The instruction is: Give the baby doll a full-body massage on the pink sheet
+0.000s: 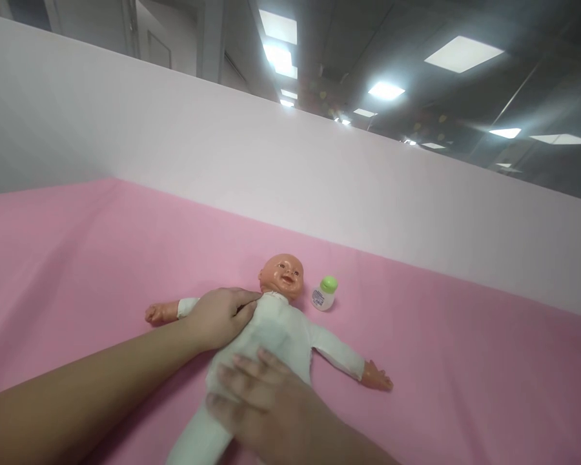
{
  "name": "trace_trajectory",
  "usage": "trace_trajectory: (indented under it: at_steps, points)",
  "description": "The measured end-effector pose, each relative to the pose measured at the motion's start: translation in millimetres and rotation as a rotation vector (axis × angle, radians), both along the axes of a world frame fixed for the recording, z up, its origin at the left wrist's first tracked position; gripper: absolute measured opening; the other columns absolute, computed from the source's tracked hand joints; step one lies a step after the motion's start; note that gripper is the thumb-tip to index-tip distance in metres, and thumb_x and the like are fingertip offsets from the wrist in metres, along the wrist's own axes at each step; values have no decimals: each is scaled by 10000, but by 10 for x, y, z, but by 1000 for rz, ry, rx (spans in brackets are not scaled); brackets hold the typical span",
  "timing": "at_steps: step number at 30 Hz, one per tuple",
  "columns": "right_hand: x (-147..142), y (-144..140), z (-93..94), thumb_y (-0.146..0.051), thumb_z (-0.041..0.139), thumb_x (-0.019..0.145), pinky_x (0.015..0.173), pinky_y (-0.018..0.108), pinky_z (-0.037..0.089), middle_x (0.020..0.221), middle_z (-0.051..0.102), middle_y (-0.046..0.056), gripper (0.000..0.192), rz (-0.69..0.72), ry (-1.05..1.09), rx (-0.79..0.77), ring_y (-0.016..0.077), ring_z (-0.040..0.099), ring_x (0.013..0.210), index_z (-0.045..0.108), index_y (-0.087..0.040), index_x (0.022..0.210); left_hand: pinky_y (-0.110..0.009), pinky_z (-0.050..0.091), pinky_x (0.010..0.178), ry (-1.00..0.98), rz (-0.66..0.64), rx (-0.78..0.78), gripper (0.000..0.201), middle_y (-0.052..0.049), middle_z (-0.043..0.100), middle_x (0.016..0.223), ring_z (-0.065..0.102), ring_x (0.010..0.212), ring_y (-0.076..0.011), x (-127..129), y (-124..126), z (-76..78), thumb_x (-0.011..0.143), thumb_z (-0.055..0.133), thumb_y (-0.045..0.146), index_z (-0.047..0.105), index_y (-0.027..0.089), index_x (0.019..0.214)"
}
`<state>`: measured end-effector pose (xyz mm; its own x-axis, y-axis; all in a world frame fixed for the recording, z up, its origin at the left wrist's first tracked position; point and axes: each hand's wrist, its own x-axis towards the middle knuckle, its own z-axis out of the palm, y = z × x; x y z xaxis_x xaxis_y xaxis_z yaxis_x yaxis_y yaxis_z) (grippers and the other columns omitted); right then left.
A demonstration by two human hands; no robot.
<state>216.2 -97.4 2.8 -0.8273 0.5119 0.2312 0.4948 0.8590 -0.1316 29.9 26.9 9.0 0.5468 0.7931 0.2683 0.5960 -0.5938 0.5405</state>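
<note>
A baby doll in a white one-piece suit is laid face-up on the pink sheet, head toward 12 o'clock, arms spread to 9 and 4 o'clock. The left hand is pressed flat on the doll's shoulder and upper chest, fingers extended rather than closed around anything. The right hand is spread open over the belly and hip, palm down, covering the lower torso. Both hands are kept apart, neither clamped. The head and bare doll hands are judged hard, smooth plastic, likely a bit slippery; the trunk and limbs appear soft and stuffed under cloth, so the body would be expected to sag if lifted by one limb. The weight is judged light. The best hold is judged to be around the torso, with the heavier head supported. A small white bottle with a green cap is stood just beside the head at 3 o'clock, apart from it. A blue-printed label is seen on it; the writing is too small to be read. No other markings are visible.
</note>
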Motion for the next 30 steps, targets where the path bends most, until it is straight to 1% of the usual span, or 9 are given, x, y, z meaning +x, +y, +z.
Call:
trace_trajectory:
  at_steps: [5,8,11,15,19,22,24,26,30]
  points:
    - [261,101,265,-639,573,944,1274,540,93,1679,213,73,832,-195,-16,-224,304,169,1560,264,-250,1612,-328,538,928,-30,-20,-17,422,14,744,1259,700,1118,-230,-5,10,-17,1022,393,428,702,352,1300]
    - [354,161,328,-602,490,1000,1278,534,106,1688,175,67,761,-320,-12,-265,283,131,1570,232,-244,1620,-341,526,959,-23,-11,-16,421,8,732,1284,685,1154,-237,-3,13,-15,1022,398,432,706,334,1292]
    - [429,242,272,-585,446,1020,1277,524,143,1684,208,75,726,-413,9,-270,276,148,1569,249,-219,1616,-353,515,976,-22,-24,-23,416,12,730,1285,679,1157,-239,-2,10,-12,1024,396,433,701,332,1290]
    - [520,331,212,-582,427,1023,1234,471,280,1658,294,112,724,-582,97,-294,284,297,1524,275,-187,1611,-347,507,984,-36,-19,-40,409,14,733,1266,677,1138,-236,0,13,-36,1024,398,445,700,336,1276]
    - [578,384,236,-500,365,1057,1084,419,436,1476,582,76,546,-727,177,-303,268,568,1319,426,-262,1544,-351,515,957,-78,-11,-12,366,-14,742,1204,675,1101,-240,1,32,-51,1012,426,417,725,294,1182]
    - [597,426,217,-445,303,1073,959,381,481,1302,704,46,466,-821,186,-294,251,663,1159,558,-293,1433,-356,515,944,-154,-42,58,305,-47,745,1134,675,1058,-238,-4,-3,-6,986,464,347,732,242,1089]
    - [603,459,171,-410,298,1072,913,362,481,1220,737,56,452,-876,170,-279,248,684,1098,603,-277,1378,-360,516,935,-222,-114,132,258,-66,747,1090,676,1028,-238,5,-101,55,953,499,296,727,213,1039]
    - [610,491,114,-382,312,1063,891,355,478,1202,740,82,450,-938,153,-265,257,686,1089,585,-247,1395,-366,524,907,-286,-258,197,236,-82,750,1049,681,991,-243,35,-278,127,915,533,272,721,196,1036]
    - [621,529,46,-307,343,1038,920,353,462,1280,705,100,464,-988,156,-246,263,651,1168,513,-232,1463,-386,548,867,-297,-728,147,315,-95,761,965,707,892,-264,158,-758,251,899,557,355,691,217,1148]
